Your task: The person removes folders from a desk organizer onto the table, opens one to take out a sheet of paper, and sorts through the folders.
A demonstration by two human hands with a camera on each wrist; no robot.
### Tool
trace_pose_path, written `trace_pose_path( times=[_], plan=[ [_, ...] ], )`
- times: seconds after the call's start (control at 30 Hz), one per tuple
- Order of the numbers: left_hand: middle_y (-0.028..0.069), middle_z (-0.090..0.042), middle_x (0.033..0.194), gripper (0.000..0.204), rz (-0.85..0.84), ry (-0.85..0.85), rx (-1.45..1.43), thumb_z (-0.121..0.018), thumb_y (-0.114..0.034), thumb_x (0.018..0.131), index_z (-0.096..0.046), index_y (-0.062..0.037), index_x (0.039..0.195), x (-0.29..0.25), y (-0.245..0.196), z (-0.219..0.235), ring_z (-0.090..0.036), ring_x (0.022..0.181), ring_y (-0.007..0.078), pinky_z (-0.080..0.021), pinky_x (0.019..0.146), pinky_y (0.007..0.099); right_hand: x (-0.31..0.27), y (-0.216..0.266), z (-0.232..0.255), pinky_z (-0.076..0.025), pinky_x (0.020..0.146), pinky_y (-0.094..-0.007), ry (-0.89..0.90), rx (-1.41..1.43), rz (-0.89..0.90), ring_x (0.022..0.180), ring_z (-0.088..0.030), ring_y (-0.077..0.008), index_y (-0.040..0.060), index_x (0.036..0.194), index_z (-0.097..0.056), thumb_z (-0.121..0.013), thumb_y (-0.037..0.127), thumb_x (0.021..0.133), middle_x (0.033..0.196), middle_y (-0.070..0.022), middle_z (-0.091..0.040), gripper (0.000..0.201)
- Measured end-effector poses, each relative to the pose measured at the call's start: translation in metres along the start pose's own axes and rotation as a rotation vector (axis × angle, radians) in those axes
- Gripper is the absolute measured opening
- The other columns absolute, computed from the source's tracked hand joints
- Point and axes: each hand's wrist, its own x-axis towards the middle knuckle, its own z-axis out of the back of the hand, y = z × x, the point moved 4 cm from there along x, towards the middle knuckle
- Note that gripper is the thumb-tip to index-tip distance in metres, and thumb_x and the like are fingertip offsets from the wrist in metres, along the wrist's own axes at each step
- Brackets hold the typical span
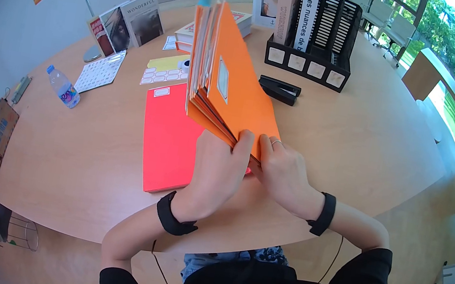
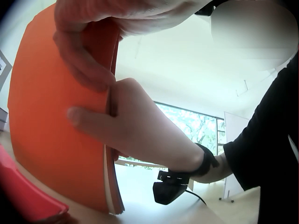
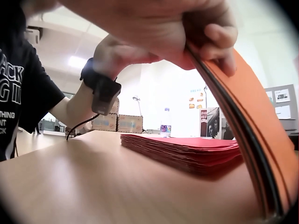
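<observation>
Chunky orange folder stack (image 1: 243,84) (white label (image 1: 223,80) on it, btw), tilted up, layers kinda parted, toward the table's (image 1: 77,177) front edge.

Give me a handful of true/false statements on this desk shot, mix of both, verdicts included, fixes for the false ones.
1. The left hand and the right hand both grip the orange folders. True.
2. The red folders stand upright in the black rack. False: they lie flat in a stack on the table.
3. The water bottle stands upright. True.
4. The stapler rests on top of the red folders. False: it lies on the table, in front of the black rack.
5. A book with a white spine stands in the black rack. True.
</observation>
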Motion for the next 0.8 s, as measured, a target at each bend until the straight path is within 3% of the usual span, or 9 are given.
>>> trace_pose_path(
  times=[0.13, 0.2, 0.27, 0.33, 0.4, 0.53, 0.6, 0.63, 0.8],
  plan=[
    [0.0165, -0.054, 0.067, 0.013, -0.061, -0.076, 0.035, -0.049, -0.007, 0.085, -0.050, 0.0062, 0.087, 0.008, -0.002, 0.004, -0.055, 0.056, 0.0294, -0.043, 0.054, 0.0376, 0.009, -0.021, 0.019, -0.050, 0.068, -0.0332, 0.102, 0.112, 0.023, 0.083, -0.060, -0.0261, -0.0038, 0.098, -0.050, -0.069, 0.023, 0.076, 0.085, -0.0147, -0.056, 0.040],
    [0.0177, -0.054, 0.073, 0.014, 0.105, -0.001, 0.004, -0.049, -0.006, 0.084, -0.049, 0.0060, 0.092, 0.009, -0.004, 0.005, -0.056, 0.063, 0.0314, -0.044, 0.058, 0.0385, 0.016, -0.044, 0.019, -0.045, 0.085, -0.0324, 0.264, 0.544, 0.148, 0.099, -0.055, -0.0224, -0.0015, 0.120, -0.045, -0.065, 0.027, 0.083, 0.104, -0.0135, -0.053, 0.051],
    [0.0180, -0.054, 0.074, 0.014, 0.051, 0.016, 0.029, -0.049, -0.005, 0.084, -0.049, 0.0061, 0.092, 0.011, -0.001, 0.005, -0.057, 0.065, 0.0316, -0.044, 0.059, 0.0388, 0.034, -0.078, 0.013, -0.040, 0.093, -0.0321, 0.333, 0.926, -0.082, 0.119, -0.043, -0.0188, 0.0012, 0.132, -0.038, -0.053, 0.038, 0.091, 0.126, -0.0096, -0.045, 0.057],
    [0.0182, -0.055, 0.075, 0.013, 0.003, 0.033, 0.054, -0.049, -0.004, 0.084, -0.050, 0.0062, 0.092, 0.009, -0.001, 0.002, -0.057, 0.067, 0.0319, -0.044, 0.061, 0.0392, 0.062, -0.112, -0.003, -0.037, 0.097, -0.0324, 0.139, 0.915, -0.152, 0.120, -0.042, -0.0178, 0.0022, 0.134, -0.035, -0.039, 0.045, 0.095, 0.130, -0.0087, -0.043, 0.058],
    [0.0189, -0.055, 0.074, 0.016, -0.091, 0.079, 0.072, -0.048, -0.004, 0.084, -0.050, 0.0056, 0.096, 0.007, -0.005, -0.003, -0.057, 0.070, 0.0335, -0.045, 0.063, 0.0401, 0.088, -0.130, -0.019, -0.036, 0.096, -0.0317, 0.048, 0.996, -0.188, 0.115, -0.044, -0.0171, 0.0028, 0.134, -0.036, -0.035, 0.047, 0.096, 0.126, -0.0094, -0.045, 0.058],
    [0.0192, -0.056, 0.077, 0.023, 0.037, 0.162, 0.109, -0.050, -0.004, 0.083, -0.049, 0.0043, 0.104, 0.004, -0.023, -0.008, -0.058, 0.070, 0.0363, -0.047, 0.064, 0.0405, 0.118, -0.146, -0.032, -0.038, 0.091, -0.0291, -0.205, 1.186, -0.238, 0.105, -0.048, -0.0160, 0.0023, 0.127, -0.042, -0.030, 0.049, 0.096, 0.116, -0.0083, -0.050, 0.057],
    [0.0192, -0.058, 0.078, 0.033, -0.340, 0.123, 0.211, -0.053, -0.006, 0.082, -0.046, 0.0030, 0.113, 0.004, -0.024, -0.010, -0.058, 0.068, 0.0389, -0.048, 0.062, 0.0402, 0.128, -0.153, -0.042, -0.038, 0.089, -0.0286, -0.269, 1.282, -0.320, 0.105, -0.047, -0.0156, 0.0026, 0.123, -0.044, -0.031, 0.048, 0.096, 0.115, -0.0073, -0.050, 0.054],
    [0.0192, -0.058, 0.078, 0.033, -0.339, 0.119, 0.213, -0.053, -0.006, 0.082, -0.046, 0.0030, 0.113, 0.003, -0.027, -0.010, -0.058, 0.068, 0.0389, -0.048, 0.062, 0.0402, 0.129, -0.156, -0.045, -0.039, 0.087, -0.0282, -0.333, 1.374, -0.410, 0.104, -0.046, -0.0152, 0.0028, 0.119, -0.046, -0.032, 0.046, 0.096, 0.113, -0.0063, -0.050, 0.051],
    [0.0220, -0.058, 0.080, 0.053, -0.262, 0.331, 0.181, -0.057, -0.007, 0.081, -0.033, -0.0007, 0.128, -0.005, -0.043, -0.011, -0.058, 0.070, 0.0419, -0.048, 0.061, 0.0423, 0.097, -0.183, -0.033, -0.039, 0.087, -0.0285, -0.502, 1.261, -0.450, 0.104, -0.046, -0.0150, 0.0033, 0.118, -0.047, -0.032, 0.046, 0.097, 0.113, -0.0059, -0.050, 0.050]
  ],
)
